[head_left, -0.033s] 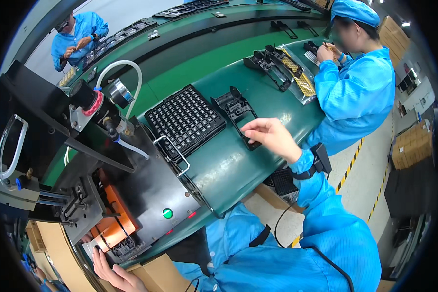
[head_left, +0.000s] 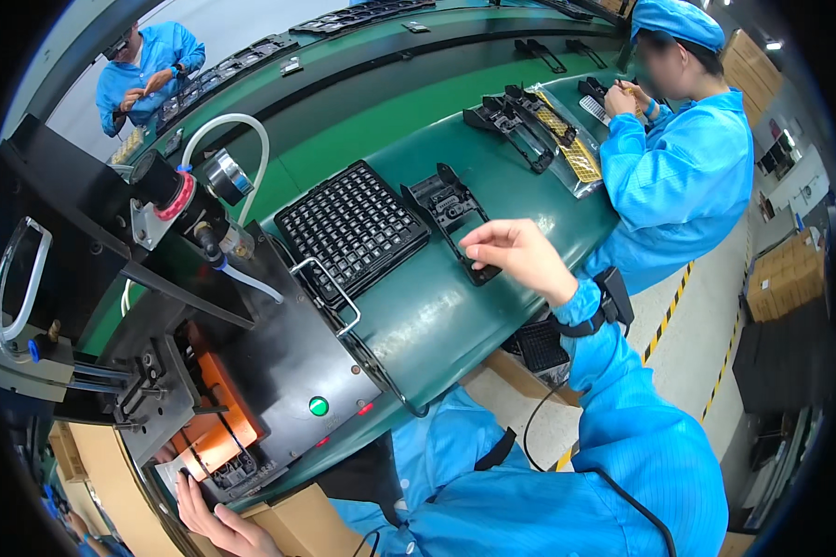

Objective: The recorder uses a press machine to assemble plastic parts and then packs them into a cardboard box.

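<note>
My right hand is over the near end of a long black plastic frame on the green table. Its thumb and forefinger are pinched together; whatever may be between them is too small to tell. At the lower left, my left hand reaches the front edge of a black bench machine, fingers stretched and fingertips against the edge. Close to those fingertips, a black part sits in the machine's opening below an orange block. Between machine and frame lies a black tray with rows of small pieces.
More black frames and a bagged yellow grid sheet lie farther right. A co-worker in blue handles a part there; another person works across the line. A metal handle sticks up from the machine. Cardboard boxes stand below.
</note>
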Motion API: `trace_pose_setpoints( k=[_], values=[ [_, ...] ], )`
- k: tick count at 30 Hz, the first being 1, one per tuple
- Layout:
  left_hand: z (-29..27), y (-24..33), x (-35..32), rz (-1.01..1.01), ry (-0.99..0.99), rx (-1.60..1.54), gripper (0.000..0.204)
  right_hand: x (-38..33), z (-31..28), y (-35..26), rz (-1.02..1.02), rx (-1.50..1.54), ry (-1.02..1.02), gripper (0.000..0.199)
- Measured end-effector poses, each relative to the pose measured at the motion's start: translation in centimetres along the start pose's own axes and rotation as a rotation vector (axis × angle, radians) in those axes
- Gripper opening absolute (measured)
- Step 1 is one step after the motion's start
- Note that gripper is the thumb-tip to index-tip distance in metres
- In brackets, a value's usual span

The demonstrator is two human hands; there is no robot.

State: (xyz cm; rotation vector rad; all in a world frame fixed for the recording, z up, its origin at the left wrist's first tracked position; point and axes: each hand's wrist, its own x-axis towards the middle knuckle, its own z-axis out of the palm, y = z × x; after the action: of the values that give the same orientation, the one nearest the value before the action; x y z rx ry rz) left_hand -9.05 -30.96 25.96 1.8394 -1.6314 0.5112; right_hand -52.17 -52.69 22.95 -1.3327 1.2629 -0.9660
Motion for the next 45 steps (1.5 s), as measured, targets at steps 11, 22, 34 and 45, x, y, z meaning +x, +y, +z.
trace_pose_setpoints(
  k=[11, 22, 34, 45],
  values=[
    [0.4, -2.5, -1.5, -0.048, -0.082, 0.094, 0.042, 2.3, -3.1, -1.8, -0.007, -0.003, -0.031, 0.021],
    [0.2, -2.1, -1.4, -0.056, -0.072, 0.093, 0.041, 5.3, -3.6, -1.4, -0.104, -0.341, 0.073, 0.017],
    [0.4, -2.6, -1.5, -0.065, -0.072, 0.117, 0.042, 7.0, -3.4, -2.1, -0.711, -1.158, -0.034, 0.007],
    [0.4, -3.0, -1.8, -0.051, -0.071, 0.131, 0.042, 7.5, -3.3, -3.2, -0.707, -1.393, -0.161, 0.01]
  ],
)
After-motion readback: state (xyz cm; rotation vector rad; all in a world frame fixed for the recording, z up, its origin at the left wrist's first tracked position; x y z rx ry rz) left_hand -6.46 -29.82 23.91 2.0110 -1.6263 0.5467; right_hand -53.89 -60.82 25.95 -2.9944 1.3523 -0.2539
